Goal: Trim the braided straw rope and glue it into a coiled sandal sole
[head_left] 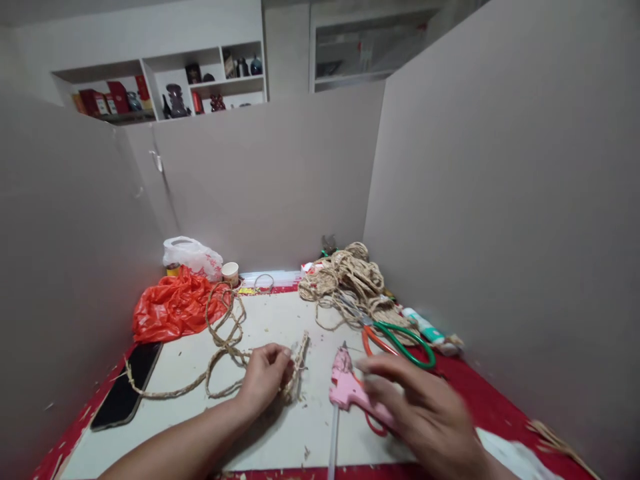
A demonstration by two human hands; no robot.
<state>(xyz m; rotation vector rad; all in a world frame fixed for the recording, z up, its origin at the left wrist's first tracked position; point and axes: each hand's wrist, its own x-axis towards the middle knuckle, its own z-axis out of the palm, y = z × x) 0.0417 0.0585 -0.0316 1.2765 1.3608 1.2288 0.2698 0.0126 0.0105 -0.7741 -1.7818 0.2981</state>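
Right hand (433,407) half-curled by glue-gun (344,387)

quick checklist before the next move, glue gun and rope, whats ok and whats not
1. Left hand at the short rope piece: ok, fingers closed at it.
2. Right hand gripping the pink glue gun: cannot tell; it's blurred, over the handle.
3. Glue stick in the gun: ok, protruding from the back.
4. Nozzle clear of the left hand: ok, apart from it.
5. Nozzle hot: cannot tell.
6. Phone clear of rope: not ok, a long rope overlaps its edge.
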